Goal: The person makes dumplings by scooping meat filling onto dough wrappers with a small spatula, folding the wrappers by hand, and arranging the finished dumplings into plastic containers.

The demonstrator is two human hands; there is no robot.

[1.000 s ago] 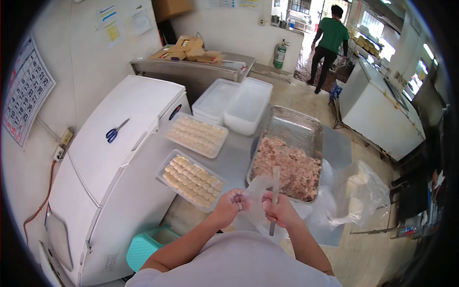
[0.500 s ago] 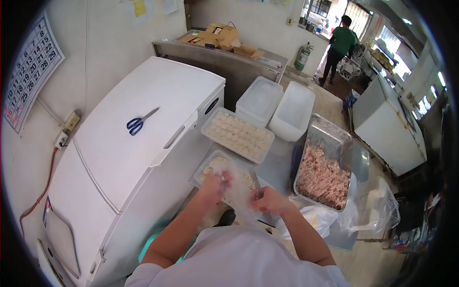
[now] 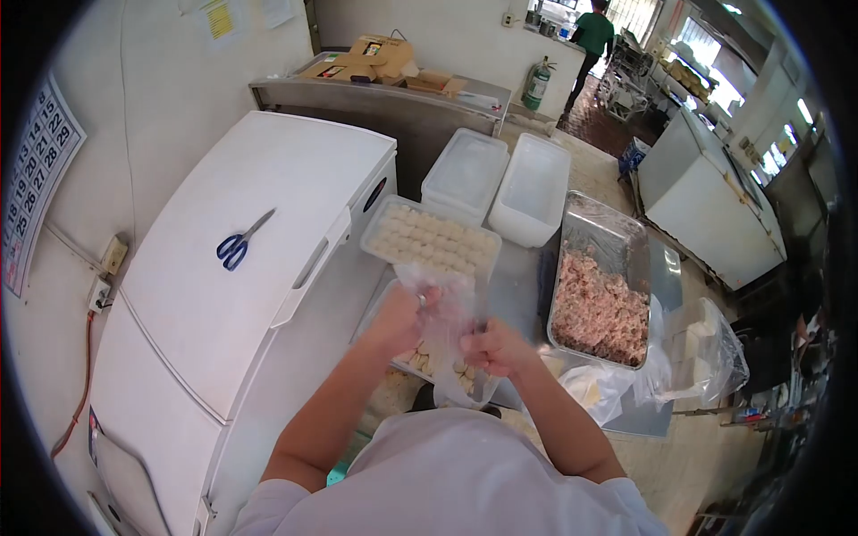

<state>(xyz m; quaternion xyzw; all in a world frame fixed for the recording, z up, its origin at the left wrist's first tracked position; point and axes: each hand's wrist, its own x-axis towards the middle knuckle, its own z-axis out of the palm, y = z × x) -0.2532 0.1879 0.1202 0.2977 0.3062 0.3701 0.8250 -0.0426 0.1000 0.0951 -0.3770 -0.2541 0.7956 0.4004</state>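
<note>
Plastic bag (image 3: pixel 454 313) stretched between two bare hands, above the nearer tray (image 3: pixel 416 361) of dumplings

Left hand (image 3: pixel 407 314): fingertips pinching the bag's film. Right hand (image 3: pixel 497 347): fingers curled closed on the bag's opposite side. Beyond the nearer tray lies a second tray (image 3: pixel 433 239) with rows of dumplings; right of them, a metal pan (image 3: pixel 601 308) of ground meat. Farther off: two white plastic tubs (image 3: pixel 531 195), cardboard boxes (image 3: pixel 375 59), and a person in green (image 3: pixel 593 34) near the doorway
</note>
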